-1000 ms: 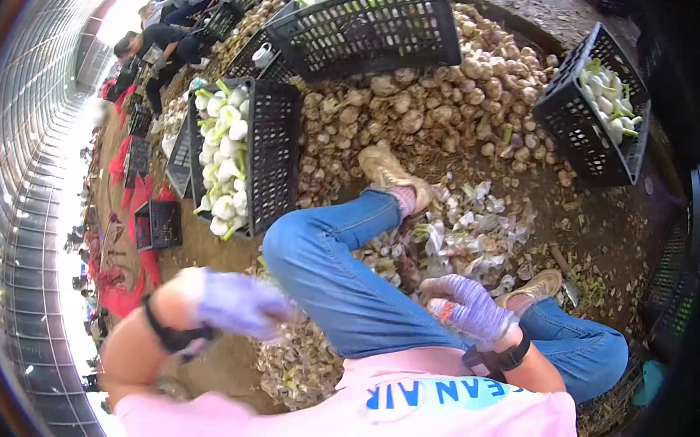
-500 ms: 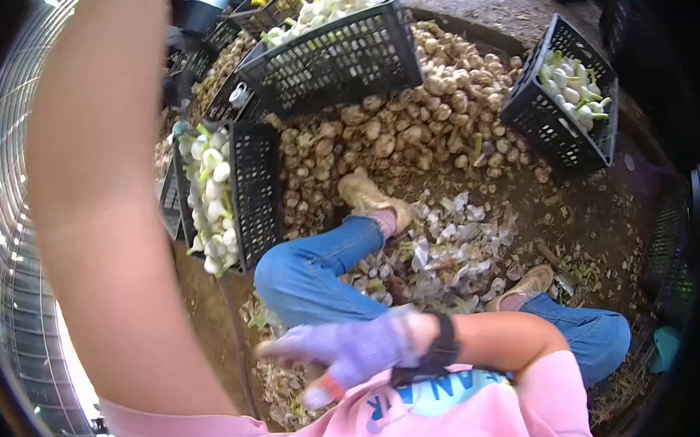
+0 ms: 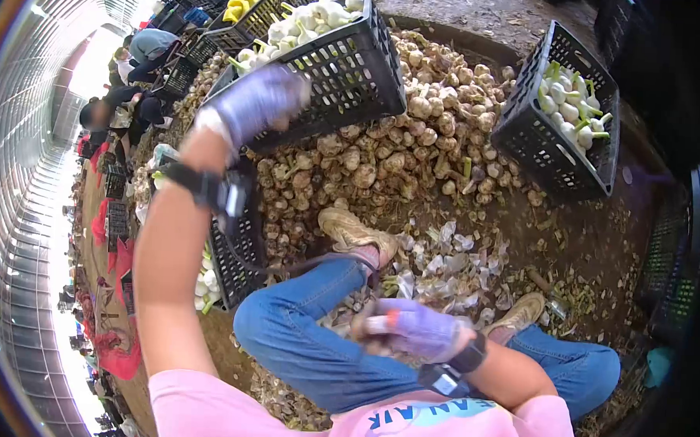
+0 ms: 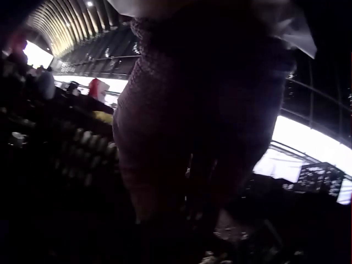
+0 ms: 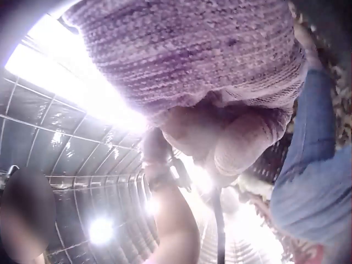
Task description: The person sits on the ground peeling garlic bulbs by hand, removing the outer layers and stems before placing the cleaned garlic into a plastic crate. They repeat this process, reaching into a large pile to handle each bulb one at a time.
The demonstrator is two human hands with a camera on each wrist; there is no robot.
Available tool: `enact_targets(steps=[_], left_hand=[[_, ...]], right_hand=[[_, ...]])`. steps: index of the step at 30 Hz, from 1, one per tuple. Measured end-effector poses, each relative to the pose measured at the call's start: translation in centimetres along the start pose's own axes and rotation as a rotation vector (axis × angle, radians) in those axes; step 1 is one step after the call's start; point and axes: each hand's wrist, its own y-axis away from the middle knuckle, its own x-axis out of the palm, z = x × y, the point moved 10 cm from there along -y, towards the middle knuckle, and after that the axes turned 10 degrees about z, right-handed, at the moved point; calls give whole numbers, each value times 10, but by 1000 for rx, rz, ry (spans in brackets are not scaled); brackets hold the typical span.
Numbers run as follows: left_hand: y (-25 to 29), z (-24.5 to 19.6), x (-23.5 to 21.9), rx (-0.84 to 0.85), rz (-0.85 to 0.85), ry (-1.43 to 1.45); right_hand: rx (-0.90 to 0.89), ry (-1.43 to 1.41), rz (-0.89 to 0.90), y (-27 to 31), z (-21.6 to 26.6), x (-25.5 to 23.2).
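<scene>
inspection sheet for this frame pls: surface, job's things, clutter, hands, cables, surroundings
Surface: dirt floor, littered.
Job's things: heap of unpeeled bulbs; three black crates of trimmed white bulbs: top crate, right crate, left crate.
Clutter: loose white husks between the shoes.
Hands: gloved left hand raised near the top crate, blurred; gloved right hand gripping a small tool by the knee.
Cables: thin dark cord below left wrist.
Surroundings: greenhouse tunnel, other workers crouching.

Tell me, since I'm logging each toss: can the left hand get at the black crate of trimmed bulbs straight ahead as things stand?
Probably yes. The left hand is raised right at the near wall of the black crate, and nothing shows between them in the head view. The right hand stays low by the knee.
</scene>
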Motion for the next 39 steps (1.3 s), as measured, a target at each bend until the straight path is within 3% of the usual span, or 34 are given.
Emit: enact_targets(steps=[1,2,4,5,6,7,8,10,14,16,18,19,20,21,22,23,27,28,31,33,38,39], left_hand=[[-4,37,16,155,59,-252],[-10,107,26,-97,56,-203],[-11,187,45,-379,-19,-290],[-18,217,44,-391,-116,-429],[-25,235,40,-398,-214,-568],[-29,249,41,-557,-193,-541],[-41,259,48,-558,-185,-527],[-48,283,47,-706,-305,-605],[-62,295,47,-774,-351,-581],[-46,253,58,-679,-387,-660],[-40,214,80,-448,-327,-296],[-37,187,89,-173,-347,-178],[-30,186,114,-154,-231,83],[-24,170,135,-25,-136,228],[-11,140,154,104,-88,407],[7,106,174,50,-2,544],[54,31,250,319,131,1193],[63,16,264,422,140,1282],[95,-4,305,362,54,1294],[111,-15,325,376,37,1284],[135,-28,347,387,19,1130],[137,-30,348,412,30,1110]], right_hand=[[-5,-49,-32,13,-3,-17],[-67,-49,-43,26,-1,-29],[59,0,-209,46,-34,-68],[97,33,-296,59,-47,-81],[134,67,-384,71,-55,-91],[178,26,-409,80,-59,-92],[242,35,-478,87,-65,-94],[238,-5,-496,84,-72,-95],[110,41,-473,39,-89,-114],[210,58,-389,20,-110,-116],[233,-15,-350,9,-101,-103],[250,31,-296,7,-95,-90],[268,77,-244,7,-95,-78],[200,68,-244,11,-97,-80],[50,43,-344,19,-85,-84],[-59,128,-441,30,-69,-90],[-472,231,-770,95,3,-76],[-535,400,-923,115,16,-70],[-646,254,-903,144,19,-51],[-856,193,-837,160,21,-38],[-916,190,-807,174,15,-28],[-882,302,-838,179,18,-25]])
